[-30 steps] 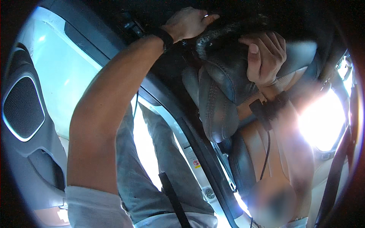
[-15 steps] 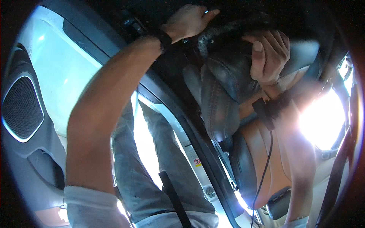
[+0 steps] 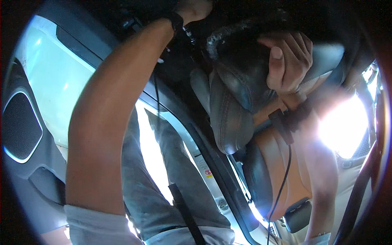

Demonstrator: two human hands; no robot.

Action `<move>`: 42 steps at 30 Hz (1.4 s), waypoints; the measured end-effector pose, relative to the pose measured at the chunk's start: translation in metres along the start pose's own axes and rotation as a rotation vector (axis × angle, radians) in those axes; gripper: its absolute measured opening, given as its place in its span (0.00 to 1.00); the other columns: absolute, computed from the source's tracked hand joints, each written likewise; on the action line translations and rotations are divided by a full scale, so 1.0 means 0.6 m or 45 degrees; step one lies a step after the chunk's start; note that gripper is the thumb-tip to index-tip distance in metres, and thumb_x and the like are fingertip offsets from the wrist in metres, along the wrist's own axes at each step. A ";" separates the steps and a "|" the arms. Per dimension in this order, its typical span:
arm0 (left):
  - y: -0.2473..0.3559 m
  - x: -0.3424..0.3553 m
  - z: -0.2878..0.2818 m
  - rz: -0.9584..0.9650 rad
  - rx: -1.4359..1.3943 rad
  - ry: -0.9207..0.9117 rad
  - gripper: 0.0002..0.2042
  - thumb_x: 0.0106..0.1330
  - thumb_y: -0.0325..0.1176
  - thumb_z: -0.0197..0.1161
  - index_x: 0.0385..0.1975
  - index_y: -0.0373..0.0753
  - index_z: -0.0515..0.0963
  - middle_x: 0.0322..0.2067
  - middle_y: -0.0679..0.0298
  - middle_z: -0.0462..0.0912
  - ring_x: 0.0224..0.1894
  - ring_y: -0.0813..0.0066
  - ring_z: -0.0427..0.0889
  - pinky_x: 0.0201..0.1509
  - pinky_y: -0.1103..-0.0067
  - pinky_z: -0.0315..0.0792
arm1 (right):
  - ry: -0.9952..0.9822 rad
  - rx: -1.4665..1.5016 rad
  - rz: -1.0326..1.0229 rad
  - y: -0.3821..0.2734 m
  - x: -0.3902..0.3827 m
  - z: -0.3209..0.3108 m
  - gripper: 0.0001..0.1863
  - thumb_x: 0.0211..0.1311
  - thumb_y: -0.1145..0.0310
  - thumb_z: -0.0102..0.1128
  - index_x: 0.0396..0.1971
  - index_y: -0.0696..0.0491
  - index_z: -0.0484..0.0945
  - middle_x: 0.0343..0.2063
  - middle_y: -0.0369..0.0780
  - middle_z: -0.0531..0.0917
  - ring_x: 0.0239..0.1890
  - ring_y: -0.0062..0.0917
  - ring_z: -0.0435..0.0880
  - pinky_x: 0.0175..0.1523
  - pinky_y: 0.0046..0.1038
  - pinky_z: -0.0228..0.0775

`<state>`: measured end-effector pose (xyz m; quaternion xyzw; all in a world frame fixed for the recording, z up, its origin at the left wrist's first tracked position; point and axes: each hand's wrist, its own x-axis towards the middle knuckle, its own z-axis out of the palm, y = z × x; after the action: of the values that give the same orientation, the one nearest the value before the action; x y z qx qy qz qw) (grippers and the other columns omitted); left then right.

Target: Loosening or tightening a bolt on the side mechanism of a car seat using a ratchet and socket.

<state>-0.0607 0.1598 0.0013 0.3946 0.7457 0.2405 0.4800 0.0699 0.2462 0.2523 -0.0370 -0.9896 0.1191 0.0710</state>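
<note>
At the dark top edge is my left hand, its fingers lost in shadow and beyond the frame; what it touches cannot be made out. Just below it lies a small shiny metal part. My right hand is curled in a loose fist, thumb in front, above the dark leather seat with red stitching. The inside of its grip is hidden. Between the hands, a grey fuzzy strip runs along dark material. A thin black cable hangs below my left forearm.
On the left stands an open car door with a speaker grille. The door sill crosses the middle beside my legs. A black device with a cable sits at my right wrist. Bright light enters at right.
My left hand has moved up and slightly left, into the dark and partly out of frame. The thin cable and metal part beneath it now show. My right hand stays nearly in place.
</note>
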 end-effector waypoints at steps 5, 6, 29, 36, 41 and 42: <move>0.026 -0.017 0.024 -0.141 0.073 0.007 0.28 0.76 0.47 0.40 0.38 0.27 0.82 0.38 0.36 0.82 0.48 0.36 0.80 0.52 0.54 0.74 | 0.031 0.026 -0.014 0.002 -0.003 0.007 0.11 0.56 0.64 0.54 0.20 0.49 0.82 0.21 0.37 0.80 0.24 0.33 0.77 0.38 0.34 0.67; 0.067 -0.054 -0.007 -0.247 -0.143 0.050 0.28 0.76 0.47 0.41 0.37 0.27 0.82 0.38 0.36 0.82 0.49 0.36 0.80 0.53 0.55 0.74 | 0.011 0.030 0.012 0.005 -0.013 0.006 0.10 0.56 0.64 0.55 0.19 0.49 0.82 0.21 0.37 0.80 0.24 0.33 0.77 0.38 0.34 0.67; 0.057 -0.019 0.020 0.032 -0.042 0.037 0.20 0.76 0.45 0.47 0.43 0.36 0.82 0.39 0.45 0.84 0.44 0.47 0.84 0.48 0.62 0.77 | -0.002 0.013 -0.024 0.016 -0.011 -0.009 0.09 0.55 0.64 0.56 0.20 0.49 0.82 0.21 0.36 0.81 0.25 0.32 0.78 0.38 0.33 0.67; 0.072 -0.077 -0.052 -0.116 -0.359 0.033 0.25 0.76 0.48 0.47 0.37 0.30 0.83 0.36 0.40 0.83 0.44 0.40 0.83 0.47 0.59 0.75 | 0.045 0.028 -0.060 0.011 0.002 0.000 0.10 0.56 0.63 0.56 0.20 0.49 0.82 0.21 0.36 0.80 0.24 0.32 0.77 0.38 0.33 0.67; 0.071 -0.074 -0.061 0.070 -0.382 -0.122 0.25 0.75 0.49 0.49 0.36 0.30 0.83 0.38 0.37 0.82 0.46 0.39 0.81 0.48 0.58 0.74 | 0.037 0.029 -0.038 0.011 0.001 0.001 0.12 0.58 0.61 0.55 0.21 0.48 0.82 0.21 0.36 0.80 0.24 0.32 0.77 0.38 0.34 0.67; 0.071 -0.072 -0.056 0.114 -0.334 -0.089 0.25 0.75 0.48 0.49 0.36 0.30 0.83 0.38 0.37 0.82 0.46 0.39 0.81 0.48 0.57 0.74 | 0.035 0.022 -0.039 0.012 0.000 0.000 0.12 0.59 0.61 0.54 0.21 0.48 0.82 0.21 0.36 0.80 0.24 0.32 0.78 0.39 0.34 0.67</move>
<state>-0.0657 0.1494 0.0699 0.3695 0.6724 0.3432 0.5418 0.0701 0.2533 0.2508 -0.0229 -0.9879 0.1261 0.0868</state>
